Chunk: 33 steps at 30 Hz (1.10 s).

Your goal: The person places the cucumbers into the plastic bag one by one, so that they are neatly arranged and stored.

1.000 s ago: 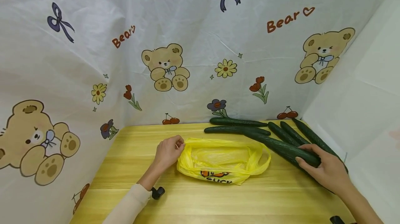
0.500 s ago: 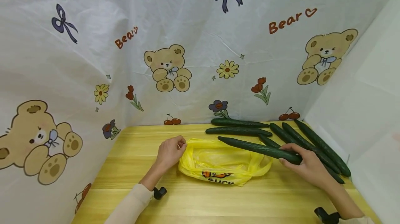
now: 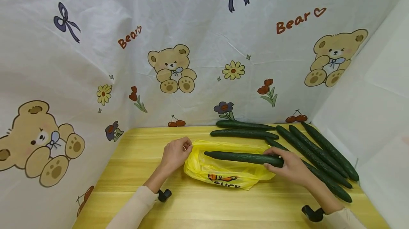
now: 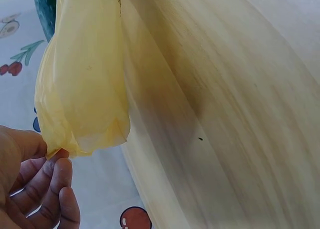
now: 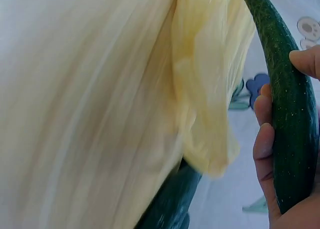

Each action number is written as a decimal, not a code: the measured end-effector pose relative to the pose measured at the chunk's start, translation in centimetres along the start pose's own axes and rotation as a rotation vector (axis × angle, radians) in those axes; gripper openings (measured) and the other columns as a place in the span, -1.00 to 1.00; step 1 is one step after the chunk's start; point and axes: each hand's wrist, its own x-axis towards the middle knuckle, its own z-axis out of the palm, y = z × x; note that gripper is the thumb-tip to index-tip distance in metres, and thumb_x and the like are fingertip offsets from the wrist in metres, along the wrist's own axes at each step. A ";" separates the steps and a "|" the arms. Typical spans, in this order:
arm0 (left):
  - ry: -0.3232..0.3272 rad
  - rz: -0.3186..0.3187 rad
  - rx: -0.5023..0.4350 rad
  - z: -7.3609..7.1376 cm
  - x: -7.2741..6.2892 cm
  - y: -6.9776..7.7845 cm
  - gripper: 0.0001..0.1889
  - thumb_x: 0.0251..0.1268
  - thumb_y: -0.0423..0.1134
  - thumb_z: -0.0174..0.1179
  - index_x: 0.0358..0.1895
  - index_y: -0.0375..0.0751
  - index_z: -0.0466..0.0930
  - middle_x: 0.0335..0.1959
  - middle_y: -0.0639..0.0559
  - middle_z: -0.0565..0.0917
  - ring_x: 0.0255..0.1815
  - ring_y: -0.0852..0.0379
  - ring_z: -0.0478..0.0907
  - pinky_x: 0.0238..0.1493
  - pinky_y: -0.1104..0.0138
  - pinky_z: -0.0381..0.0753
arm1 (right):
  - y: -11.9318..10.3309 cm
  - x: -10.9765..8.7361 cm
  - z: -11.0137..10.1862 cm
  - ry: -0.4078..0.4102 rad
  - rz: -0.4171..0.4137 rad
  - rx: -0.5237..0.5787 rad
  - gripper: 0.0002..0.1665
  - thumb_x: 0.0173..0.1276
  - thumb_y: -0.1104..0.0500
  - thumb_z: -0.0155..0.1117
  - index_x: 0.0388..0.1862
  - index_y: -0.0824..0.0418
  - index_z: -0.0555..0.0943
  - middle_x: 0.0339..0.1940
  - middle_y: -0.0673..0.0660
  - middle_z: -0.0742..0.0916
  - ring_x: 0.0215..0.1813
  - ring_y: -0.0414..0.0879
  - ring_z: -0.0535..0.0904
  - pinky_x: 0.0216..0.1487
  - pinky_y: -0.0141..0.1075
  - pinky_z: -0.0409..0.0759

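Observation:
My left hand (image 3: 176,153) pinches the left edge of a yellow plastic bag (image 3: 223,178) between thumb and fingers; the left wrist view shows the gathered film (image 4: 85,89) at the fingertips. The bag stands on the table with its mouth spread wide and dark lettering on its front. My right hand (image 3: 287,165) grips a long dark green cucumber (image 3: 239,157) near its right end. That cucumber lies level across the bag's mouth, its tip toward the left rim. In the right wrist view the thumb and fingers wrap around the cucumber (image 5: 292,124), beside the bag's handle.
Two cucumbers (image 3: 244,134) lie crosswise behind the bag. Several more cucumbers (image 3: 329,147) lie slanted at the right, one close to the bag's right side. A white printed cloth (image 3: 198,108) rises behind the wooden table (image 3: 134,172), and a plain white wall (image 3: 380,122) bounds the right.
My right hand has lifted a cucumber from the pile at the right and carried it left, over the bag's mouth. My left hand keeps its pinch on the bag edge, nearly still.

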 end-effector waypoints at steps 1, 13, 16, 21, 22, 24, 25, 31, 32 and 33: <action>0.002 0.006 -0.004 0.0 0.0 0.1 -0.93 0.47 -0.14 0.41 -0.24 0.07 0.75 -0.44 0.23 0.75 -0.52 0.37 0.55 -0.46 0.38 0.53 | -0.3 0.4 0.3 -0.001 -0.009 -0.014 -0.63 0.42 -0.03 0.55 0.14 -0.23 0.67 -0.02 -0.18 0.79 -0.16 -0.38 0.62 -0.16 -0.32 0.64; -0.019 0.012 0.004 -0.3 0.1 0.5 -0.93 0.51 -0.12 0.37 -0.22 0.08 0.73 -0.40 0.23 0.77 -0.50 0.38 0.56 -0.44 0.39 0.54 | -1.7 3.6 2.3 -0.069 -0.058 -0.095 -0.59 0.42 -0.06 0.54 0.19 -0.08 0.70 0.05 -0.13 0.82 -0.04 -0.18 0.75 -0.02 -0.13 0.71; -0.001 0.020 0.003 -0.9 0.3 0.8 -0.93 0.51 -0.14 0.38 -0.22 0.06 0.73 -0.40 0.21 0.77 -0.51 0.37 0.56 -0.46 0.37 0.53 | -1.6 3.7 2.4 -0.098 -0.062 -0.115 -0.58 0.43 -0.05 0.53 0.21 -0.05 0.70 0.08 -0.10 0.83 -0.04 -0.16 0.76 -0.03 -0.14 0.72; 0.037 0.046 0.002 -2.2 0.7 1.4 -0.93 0.50 -0.17 0.39 -0.23 0.06 0.73 -0.43 0.23 0.76 -0.51 0.36 0.55 -0.45 0.36 0.54 | -1.4 3.7 2.5 -0.122 -0.074 -0.176 -0.57 0.42 -0.04 0.54 0.22 -0.03 0.71 0.07 -0.06 0.85 -0.11 -0.17 0.77 -0.14 -0.23 0.68; 0.041 0.054 0.001 -2.4 0.8 1.6 -0.93 0.49 -0.17 0.39 -0.23 0.06 0.73 -0.44 0.23 0.75 -0.52 0.36 0.55 -0.45 0.36 0.54 | -1.3 3.7 2.5 -0.123 -0.077 -0.193 -0.56 0.42 -0.04 0.54 0.22 -0.03 0.71 0.07 -0.06 0.85 -0.12 -0.17 0.77 -0.16 -0.24 0.68; 0.046 0.065 0.002 -2.8 1.0 1.8 -0.93 0.50 -0.18 0.39 -0.23 0.06 0.73 -0.45 0.23 0.74 -0.52 0.36 0.54 -0.44 0.36 0.53 | -1.4 3.8 2.5 -0.128 -0.079 -0.215 -0.55 0.40 -0.04 0.55 0.22 -0.01 0.72 0.07 -0.04 0.86 -0.17 -0.17 0.75 -0.22 -0.27 0.64; 0.046 0.067 -0.001 -3.0 1.0 2.0 -0.93 0.50 -0.18 0.38 -0.23 0.05 0.73 -0.46 0.23 0.74 -0.52 0.36 0.53 -0.44 0.36 0.53 | -1.4 3.9 2.5 -0.131 -0.080 -0.226 -0.55 0.40 -0.04 0.55 0.22 0.00 0.72 0.07 -0.04 0.86 -0.18 -0.18 0.75 -0.23 -0.28 0.62; 0.068 0.087 -0.015 -4.6 1.6 2.9 -0.95 0.53 -0.17 0.34 -0.19 0.03 0.73 -0.43 0.21 0.76 -0.49 0.35 0.57 -0.41 0.35 0.55 | -1.8 4.4 2.6 -0.157 -0.075 -0.261 -0.56 0.39 -0.02 0.57 0.21 -0.02 0.72 0.06 -0.02 0.87 -0.21 -0.18 0.74 -0.31 -0.32 0.55; 0.075 0.095 -0.020 -4.8 1.7 3.1 -0.95 0.53 -0.18 0.35 -0.19 0.02 0.72 -0.42 0.20 0.76 -0.48 0.34 0.57 -0.42 0.35 0.55 | -1.8 4.4 2.6 -0.159 -0.077 -0.266 -0.56 0.39 -0.01 0.57 0.21 -0.02 0.72 0.06 -0.02 0.87 -0.20 -0.16 0.75 -0.32 -0.32 0.56; 0.079 0.102 -0.020 -5.0 1.8 3.2 -0.95 0.52 -0.18 0.35 -0.19 0.02 0.72 -0.42 0.20 0.76 -0.48 0.34 0.57 -0.42 0.36 0.54 | -1.9 4.4 2.6 -0.160 -0.079 -0.274 -0.55 0.40 -0.01 0.56 0.22 -0.01 0.71 0.07 -0.01 0.87 -0.18 -0.14 0.77 -0.31 -0.31 0.57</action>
